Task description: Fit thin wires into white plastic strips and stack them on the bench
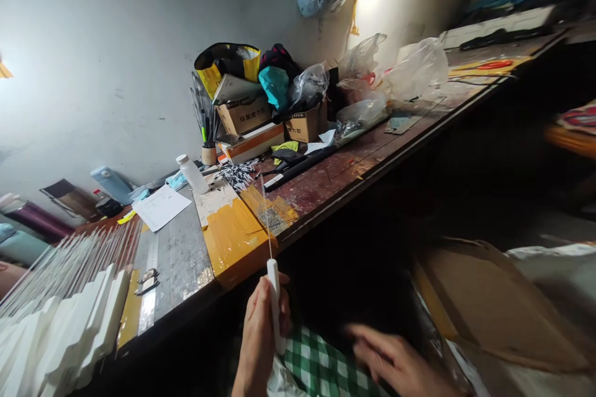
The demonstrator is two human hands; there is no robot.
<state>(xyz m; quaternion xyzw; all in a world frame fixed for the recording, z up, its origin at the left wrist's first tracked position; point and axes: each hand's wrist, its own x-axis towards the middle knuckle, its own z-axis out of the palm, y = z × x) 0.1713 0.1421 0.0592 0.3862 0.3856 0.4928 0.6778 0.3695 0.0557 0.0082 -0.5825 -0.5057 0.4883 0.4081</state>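
Observation:
My left hand (261,316) is closed around a slim white piece (275,304), held upright. A long thin rod (267,217) sticks up from its top, in front of the orange-taped block (237,232). To the right of a green-and-white checked cloth (321,363), my right hand (391,356) is smeared by motion. Its fingers look stretched out, and I see nothing in them. At the left end of the bench lie many similar white pieces (69,329), side by side, with thin rods pointing away.
The long bench (339,180) runs diagonally to the far right. On it stand a white bottle (192,173), cardboard boxes (244,113), plastic bags (414,71) and a paper sheet (161,206). Small black-and-white sticks (237,173) lie near the taped block. A brown carton (493,304) is low on the right.

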